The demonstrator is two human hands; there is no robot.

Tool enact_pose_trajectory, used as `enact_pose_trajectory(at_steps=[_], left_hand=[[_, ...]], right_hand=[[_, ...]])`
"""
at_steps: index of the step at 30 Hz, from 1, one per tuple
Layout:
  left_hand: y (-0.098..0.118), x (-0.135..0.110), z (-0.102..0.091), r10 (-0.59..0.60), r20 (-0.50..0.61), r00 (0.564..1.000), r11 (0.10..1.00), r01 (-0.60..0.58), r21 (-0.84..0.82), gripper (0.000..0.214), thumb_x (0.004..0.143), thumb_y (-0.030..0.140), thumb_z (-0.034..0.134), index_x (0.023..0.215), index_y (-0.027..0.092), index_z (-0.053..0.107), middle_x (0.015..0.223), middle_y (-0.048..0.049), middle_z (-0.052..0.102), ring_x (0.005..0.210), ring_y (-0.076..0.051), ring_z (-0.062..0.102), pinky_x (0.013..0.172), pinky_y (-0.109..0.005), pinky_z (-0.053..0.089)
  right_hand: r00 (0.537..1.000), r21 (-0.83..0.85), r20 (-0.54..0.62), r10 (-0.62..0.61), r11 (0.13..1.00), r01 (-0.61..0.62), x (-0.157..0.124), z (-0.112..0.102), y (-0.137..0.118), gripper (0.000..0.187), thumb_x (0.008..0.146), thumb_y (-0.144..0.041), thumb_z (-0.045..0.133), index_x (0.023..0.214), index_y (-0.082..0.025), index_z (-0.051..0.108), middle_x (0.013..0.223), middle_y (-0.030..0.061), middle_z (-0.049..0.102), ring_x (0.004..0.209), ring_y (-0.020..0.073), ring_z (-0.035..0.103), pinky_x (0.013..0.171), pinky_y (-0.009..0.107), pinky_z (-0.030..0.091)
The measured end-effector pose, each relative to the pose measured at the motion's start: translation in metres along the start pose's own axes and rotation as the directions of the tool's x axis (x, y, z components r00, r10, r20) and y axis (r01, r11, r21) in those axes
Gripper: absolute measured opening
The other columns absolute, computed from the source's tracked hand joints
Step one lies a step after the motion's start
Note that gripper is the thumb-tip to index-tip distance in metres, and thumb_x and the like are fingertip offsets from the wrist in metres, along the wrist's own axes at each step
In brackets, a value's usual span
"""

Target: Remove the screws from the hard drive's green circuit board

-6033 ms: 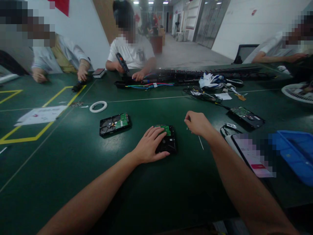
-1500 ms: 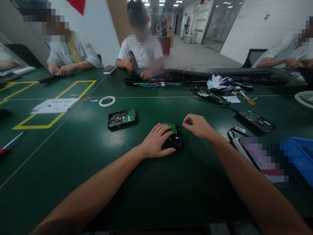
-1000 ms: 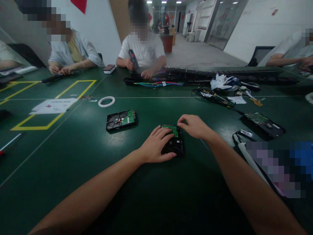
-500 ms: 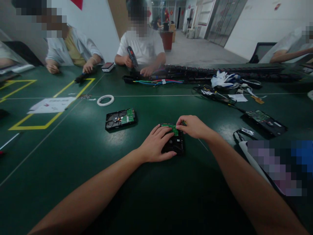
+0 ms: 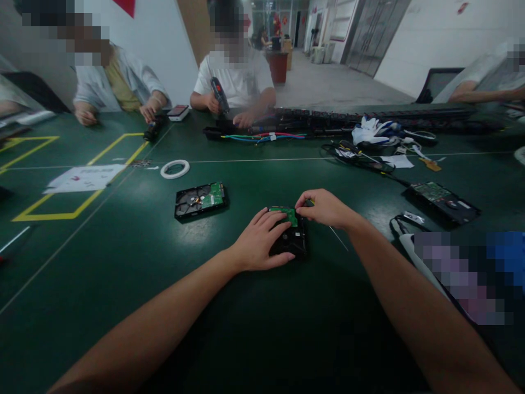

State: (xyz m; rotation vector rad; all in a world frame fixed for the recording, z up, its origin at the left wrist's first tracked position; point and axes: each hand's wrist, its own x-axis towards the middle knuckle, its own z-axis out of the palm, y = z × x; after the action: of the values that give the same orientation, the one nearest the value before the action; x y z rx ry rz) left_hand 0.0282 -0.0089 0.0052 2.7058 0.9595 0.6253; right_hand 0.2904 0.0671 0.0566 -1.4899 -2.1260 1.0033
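A black hard drive (image 5: 296,235) with a green circuit board (image 5: 291,217) lies on the dark green table in front of me. Across its left side rests my left hand (image 5: 262,241), fingers spread flat on top and thumb by the near end. At the drive's far right corner, my right hand (image 5: 322,208) is closed, with thumb and forefinger pinched at the board's edge. A screwdriver (image 5: 339,238) is tucked in that hand; its thin shaft points down and right, away from the drive. Whether the fingertips also pinch something small, I cannot tell.
Another hard drive (image 5: 200,201) lies to the left, a third (image 5: 443,202) to the right. A white tape roll (image 5: 175,169) and paper (image 5: 84,178) are farther left. Gloves (image 5: 375,131) and cables (image 5: 353,153) lie beyond. Across the table, a person holds a power screwdriver (image 5: 220,94).
The view has shifted slightly. My right hand stays at the drive's corner, moved very little; my left hand remains on the drive. A person across has turned a dark object on the table.
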Motion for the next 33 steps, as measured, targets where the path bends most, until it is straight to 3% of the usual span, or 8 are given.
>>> enact_pose_trajectory(at_steps=[7,15,22,33], left_hand=[[0.003,0.002,-0.001,-0.022,-0.002,1.0,1.0,0.022,0.004,0.071,0.103,0.07,0.066,0.156,0.023,0.06,0.164,-0.0173,0.058,0.156,-0.041,0.052,0.139,-0.07,0.026],[0.006,0.004,0.002,-0.03,-0.011,0.999,0.999,0.031,0.019,0.071,0.103,0.069,0.066,0.154,0.02,0.061,0.163,-0.0185,0.058,0.157,-0.041,0.052,0.14,-0.068,0.026],[0.004,0.003,0.003,-0.041,-0.021,0.999,0.999,0.041,0.0,0.069,0.103,0.067,0.066,0.153,0.02,0.06,0.164,-0.018,0.057,0.155,-0.04,0.053,0.139,-0.068,0.029],[0.004,0.002,0.004,-0.043,-0.014,0.999,0.999,0.043,0.001,0.071,0.101,0.067,0.069,0.155,0.023,0.059,0.165,-0.0167,0.056,0.158,-0.04,0.05,0.14,-0.068,0.026]], right_hand=[[0.995,-0.046,-0.09,0.032,0.998,-0.036,0.004,0.0,0.009,0.008,0.096,-0.028,0.071,0.097,-0.022,0.076,0.096,0.0067,0.08,0.076,0.0193,0.07,0.071,0.033,0.053],[0.996,0.014,-0.016,0.09,0.996,-0.09,0.003,0.007,0.008,0.011,0.099,-0.027,0.065,0.104,-0.02,0.073,0.081,0.0051,0.078,0.059,0.0155,0.065,0.061,0.031,0.051],[0.995,0.044,0.004,0.102,0.994,-0.102,0.003,0.008,0.012,0.014,0.098,-0.03,0.067,0.104,-0.019,0.075,0.08,0.0051,0.079,0.058,0.016,0.064,0.062,0.032,0.049],[0.988,0.165,-0.005,0.156,0.974,-0.154,-0.005,0.014,0.015,0.011,0.098,-0.025,0.071,0.105,-0.018,0.075,0.076,0.0022,0.074,0.051,0.0107,0.052,0.055,0.027,0.039]])
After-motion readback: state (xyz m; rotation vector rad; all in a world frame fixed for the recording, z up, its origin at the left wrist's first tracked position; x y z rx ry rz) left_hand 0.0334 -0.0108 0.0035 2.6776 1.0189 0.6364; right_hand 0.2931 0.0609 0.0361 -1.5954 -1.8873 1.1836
